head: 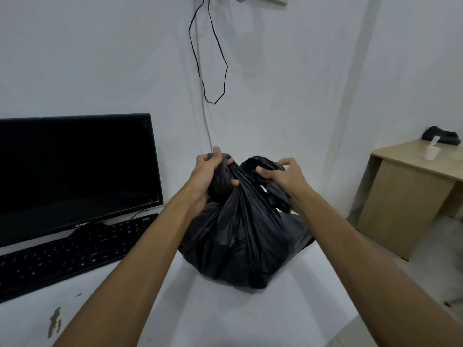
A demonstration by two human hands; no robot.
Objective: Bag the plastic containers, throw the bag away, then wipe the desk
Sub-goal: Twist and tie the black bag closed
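Note:
A bulging black plastic bag sits on the white desk, near its right edge. Its top is gathered into two bunched ends. My left hand grips the left bunch, fingers curled round the plastic. My right hand pinches the right bunch between thumb and fingers. The two ends cross between my hands. Whatever is inside the bag is hidden by the black plastic.
A dark monitor and a black keyboard stand on the desk's left. Black cables hang down the white wall behind. A wooden side table with a white cup and a dark item stands at the right, across a strip of floor.

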